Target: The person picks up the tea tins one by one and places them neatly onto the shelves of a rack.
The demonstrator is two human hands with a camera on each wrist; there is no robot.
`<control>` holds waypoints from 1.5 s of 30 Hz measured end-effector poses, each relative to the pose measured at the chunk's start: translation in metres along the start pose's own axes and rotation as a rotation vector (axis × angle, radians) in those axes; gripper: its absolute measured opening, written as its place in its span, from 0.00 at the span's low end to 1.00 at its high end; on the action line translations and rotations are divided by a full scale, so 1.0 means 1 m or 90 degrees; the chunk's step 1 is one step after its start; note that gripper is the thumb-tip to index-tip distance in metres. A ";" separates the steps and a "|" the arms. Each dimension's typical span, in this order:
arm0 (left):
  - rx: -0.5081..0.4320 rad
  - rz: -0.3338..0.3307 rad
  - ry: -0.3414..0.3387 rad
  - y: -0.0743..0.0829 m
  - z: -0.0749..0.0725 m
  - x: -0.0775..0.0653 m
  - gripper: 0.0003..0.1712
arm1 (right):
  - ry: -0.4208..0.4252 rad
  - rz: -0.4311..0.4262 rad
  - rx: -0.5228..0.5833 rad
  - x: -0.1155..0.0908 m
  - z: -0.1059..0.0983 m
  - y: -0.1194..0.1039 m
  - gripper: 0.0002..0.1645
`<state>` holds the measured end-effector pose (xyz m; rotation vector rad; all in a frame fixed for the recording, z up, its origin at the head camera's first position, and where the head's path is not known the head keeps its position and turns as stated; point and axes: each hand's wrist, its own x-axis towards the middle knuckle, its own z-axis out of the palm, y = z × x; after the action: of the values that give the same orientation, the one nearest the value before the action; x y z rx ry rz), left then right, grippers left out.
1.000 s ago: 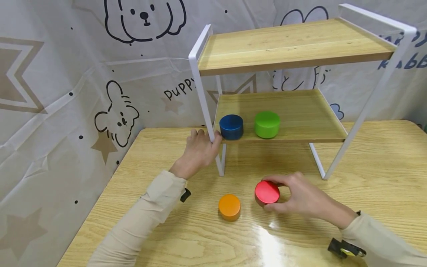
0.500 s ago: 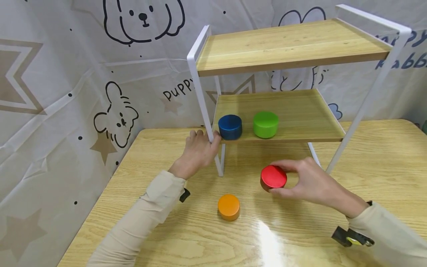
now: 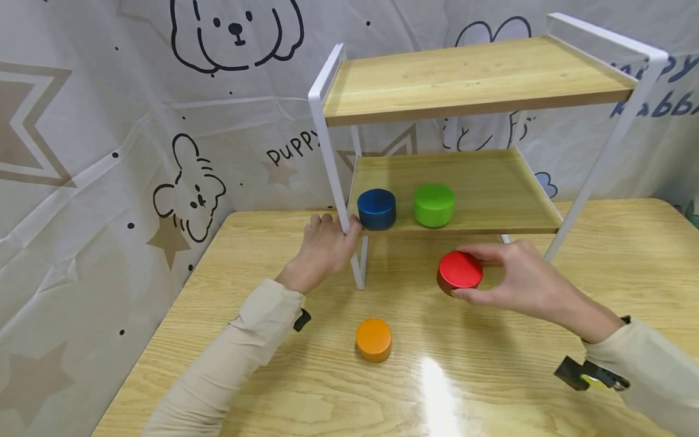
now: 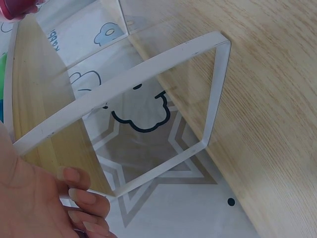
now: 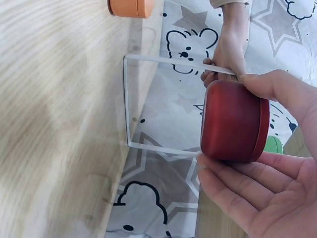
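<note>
In the head view my right hand [image 3: 526, 282] pinches a round red tin [image 3: 460, 271] between thumb and fingers, above the table and in front of the shelf rack. The right wrist view shows the tin's red side [image 5: 233, 121] with the thumb on one side and the fingers on the other. My left hand [image 3: 322, 249] grips the left side of the two-tier rack [image 3: 486, 76] at its lower board. Curled fingertips [image 4: 84, 196] show there in the left wrist view. On the lower board stand a blue tin [image 3: 377, 209] and a green tin [image 3: 434, 205], side by side.
An orange tin [image 3: 374, 340] stands on the wooden table [image 3: 306, 394], in front of the rack. White metal legs [image 3: 579, 194] frame the rack's sides. Behind and to the left hangs a printed cloth [image 3: 109, 243].
My right hand has lifted the red tin off the table and carried it forward and slightly right, toward the rack. The left hand has kept its hold; the other tins have not moved.
</note>
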<state>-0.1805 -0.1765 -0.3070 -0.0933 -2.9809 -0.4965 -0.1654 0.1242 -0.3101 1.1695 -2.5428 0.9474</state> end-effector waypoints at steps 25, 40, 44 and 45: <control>-0.001 0.006 0.003 -0.001 0.000 0.000 0.31 | 0.037 0.044 -0.027 0.002 -0.031 -0.002 0.31; -0.011 0.002 -0.004 -0.001 0.000 0.000 0.30 | 0.039 0.054 -0.042 0.006 -0.042 -0.002 0.29; -0.011 0.003 -0.003 -0.001 0.000 -0.001 0.29 | 0.039 0.060 -0.043 0.006 -0.044 -0.003 0.30; -0.011 0.004 -0.003 -0.001 0.000 -0.001 0.29 | 0.036 0.065 -0.044 0.006 -0.045 -0.003 0.30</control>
<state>-0.1800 -0.1774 -0.3077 -0.1064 -2.9807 -0.5232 -0.1714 0.1465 -0.2712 0.9896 -2.5893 0.8935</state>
